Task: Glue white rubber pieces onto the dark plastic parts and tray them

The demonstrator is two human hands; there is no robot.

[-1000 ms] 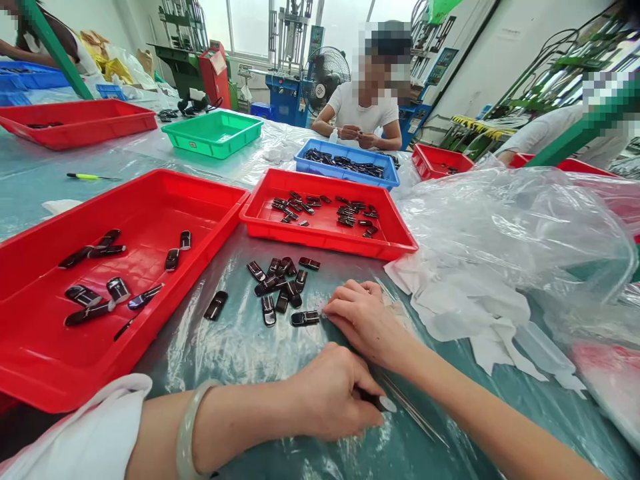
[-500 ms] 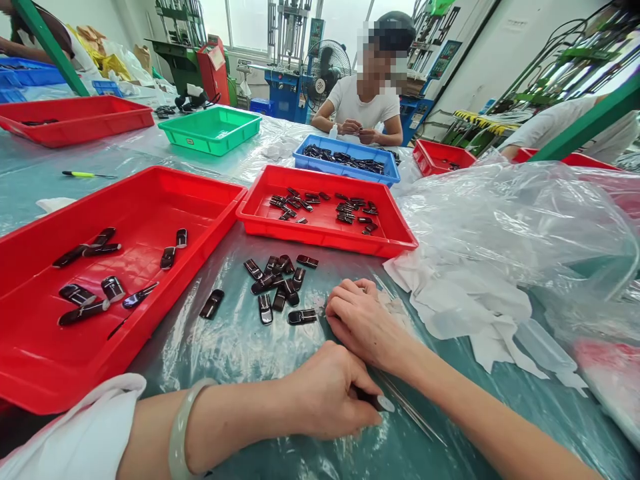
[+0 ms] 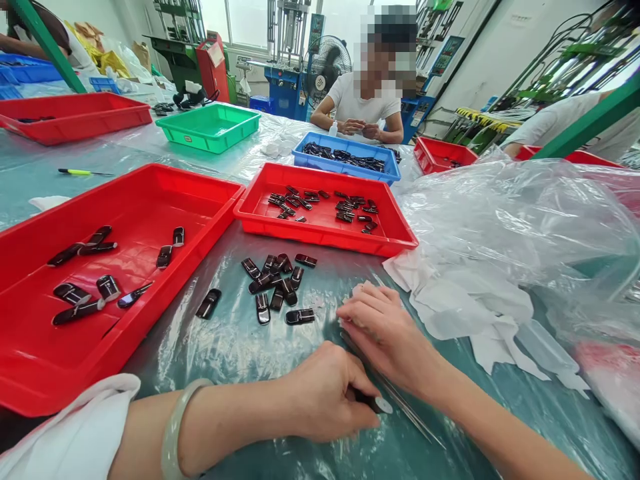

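Note:
My left hand point(image 3: 335, 393) is closed around a small dark glossy clip-like piece point(image 3: 371, 403) with a round whitish end sticking out past the fingers. Much of that piece is hidden in the grip. Just above and to the right, my right hand point(image 3: 383, 333) lies low over the table, palm down, its fingers stretched out to the left. Thin pointed metal rods point(image 3: 413, 417) run out from beneath it; their other end is covered. A loose pile of dark glossy clip-like pieces point(image 3: 275, 280) lies left of my right fingertips, with one piece point(image 3: 209, 303) apart from it.
Two red trays point(image 3: 200, 223) point(image 3: 325, 238) hold more dark pieces. Behind them stand a blue tray point(image 3: 345, 170) full of pieces and a green tray point(image 3: 210, 140). White scraps point(image 3: 465, 300) and clear plastic sheeting point(image 3: 525, 220) cover the right. A co-worker point(image 3: 370, 100) sits opposite.
My right hand has moved slightly right, and its fingers have lifted and straightened a little. My left hand stays almost in place, still holding the dark clip-like piece.

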